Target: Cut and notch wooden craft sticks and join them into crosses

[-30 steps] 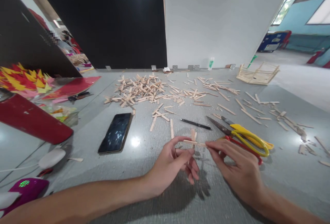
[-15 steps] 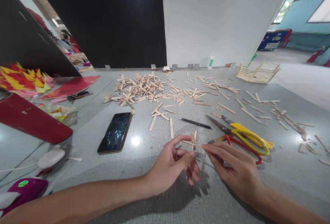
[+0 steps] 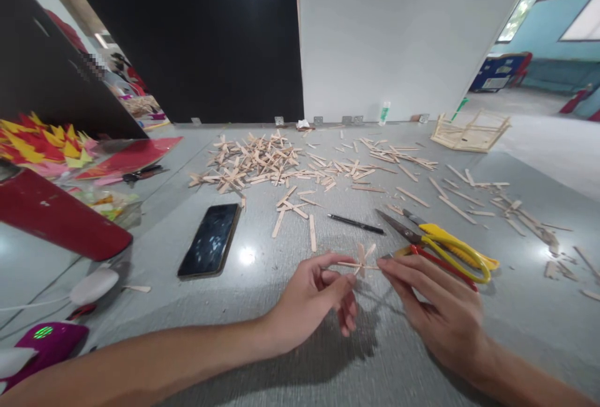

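Between my two hands, a small star of crossed wooden sticks (image 3: pixel 361 263) is held above the grey table (image 3: pixel 197 326). My left hand (image 3: pixel 321 291) grips its left side between thumb and forefinger, the other fingers curled loosely below. The fingertips of my right hand (image 3: pixel 431 301) pinch the star's right end. Behind my right hand lie yellow-handled scissors (image 3: pixel 457 254), partly over a red-handled tool (image 3: pixel 445 264) and a yellow cutter (image 3: pixel 482 257). A black pen (image 3: pixel 356 224) and a single flat stick (image 3: pixel 312 233) rest beyond the star.
A heap of stick pieces (image 3: pixel 257 160) spreads across the back. The phone (image 3: pixel 209 240), red cylinder (image 3: pixel 60 216) and purple device (image 3: pixel 51 347) are on the left. A stick frame (image 3: pixel 471 134) stands back right, near loose sticks and an upright panel (image 3: pixel 389 38).
The stick star has turned and shifted slightly right, with its arms now spread more visibly. My right hand has moved a little right, and my left hand has barely moved.
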`<state>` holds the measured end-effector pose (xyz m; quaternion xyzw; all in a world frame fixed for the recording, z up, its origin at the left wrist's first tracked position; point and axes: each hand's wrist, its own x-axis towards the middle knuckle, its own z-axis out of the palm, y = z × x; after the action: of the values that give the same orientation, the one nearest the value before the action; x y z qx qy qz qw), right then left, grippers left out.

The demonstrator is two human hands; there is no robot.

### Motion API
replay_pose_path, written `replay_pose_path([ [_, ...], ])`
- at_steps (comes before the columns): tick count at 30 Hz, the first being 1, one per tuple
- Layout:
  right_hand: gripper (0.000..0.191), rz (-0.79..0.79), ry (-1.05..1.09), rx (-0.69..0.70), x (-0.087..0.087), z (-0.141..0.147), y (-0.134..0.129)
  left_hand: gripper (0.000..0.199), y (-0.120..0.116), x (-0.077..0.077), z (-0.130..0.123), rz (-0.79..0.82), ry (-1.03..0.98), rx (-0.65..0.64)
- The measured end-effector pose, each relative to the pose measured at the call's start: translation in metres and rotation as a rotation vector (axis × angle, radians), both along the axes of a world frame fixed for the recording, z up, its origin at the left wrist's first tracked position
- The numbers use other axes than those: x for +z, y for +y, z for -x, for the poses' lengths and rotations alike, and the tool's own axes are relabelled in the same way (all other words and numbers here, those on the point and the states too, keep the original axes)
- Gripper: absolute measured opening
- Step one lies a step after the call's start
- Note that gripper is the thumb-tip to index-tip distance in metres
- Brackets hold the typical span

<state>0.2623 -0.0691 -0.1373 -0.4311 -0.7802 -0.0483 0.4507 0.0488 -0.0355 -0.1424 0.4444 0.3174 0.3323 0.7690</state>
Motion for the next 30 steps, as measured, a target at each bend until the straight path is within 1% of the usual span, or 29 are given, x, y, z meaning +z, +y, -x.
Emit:
replay_pose_path([
  [3,0.025,0.075,0.057,-0.014,0.0,0.001,-0.004,0.064,0.0,0.001,0.001,0.04,0.026,0.007],
  [4,0.024,0.077,0.058,-0.016,0.0,0.001,-0.005,0.069,0.0,0.001,0.002,0.049,0.036,0.012],
  [6,0.027,0.029,-0.003,0.019,0.001,0.0,-0.008,0.073,-0.001,0.001,0.002,0.061,0.061,-0.002],
  [8,0.032,-0.028,-0.062,0.07,0.002,0.0,-0.01,0.071,-0.002,0.0,0.003,0.078,0.081,-0.039],
  [9,0.031,-0.022,-0.052,0.072,0.003,0.001,-0.01,0.069,-0.003,-0.001,0.002,0.086,0.082,-0.063],
  [10,0.028,0.017,-0.005,0.053,0.004,0.002,-0.009,0.067,-0.004,-0.002,0.002,0.093,0.08,-0.088],
  [12,0.019,0.159,0.187,0.006,0.006,0.005,-0.008,0.059,-0.005,-0.003,0.001,0.094,0.069,-0.124],
  [14,0.011,0.338,0.418,0.017,0.007,0.009,-0.006,0.051,-0.005,-0.003,0.0,0.093,0.069,-0.145],
  [16,0.006,0.481,0.594,0.053,0.008,0.011,-0.007,0.045,-0.005,-0.002,0.0,0.102,0.073,-0.138],
  [19,0.018,0.625,0.74,0.044,0.011,0.012,-0.009,0.042,-0.003,0.0,-0.001,0.111,0.066,-0.085],
  [21,0.026,0.681,0.811,0.034,0.014,0.013,-0.01,0.041,-0.003,0.001,-0.001,0.102,0.054,-0.03],
  [24,0.032,0.725,0.901,0.05,0.019,0.014,-0.008,0.04,-0.003,0.001,-0.001,0.085,0.011,0.022],
  [27,0.034,0.736,0.96,0.088,0.021,0.017,-0.004,0.039,-0.004,-0.001,-0.001,0.074,-0.028,0.027],
  [30,0.034,0.783,1.026,0.107,0.018,0.017,-0.001,0.039,-0.005,-0.004,0.0,0.069,-0.043,0.026],
])
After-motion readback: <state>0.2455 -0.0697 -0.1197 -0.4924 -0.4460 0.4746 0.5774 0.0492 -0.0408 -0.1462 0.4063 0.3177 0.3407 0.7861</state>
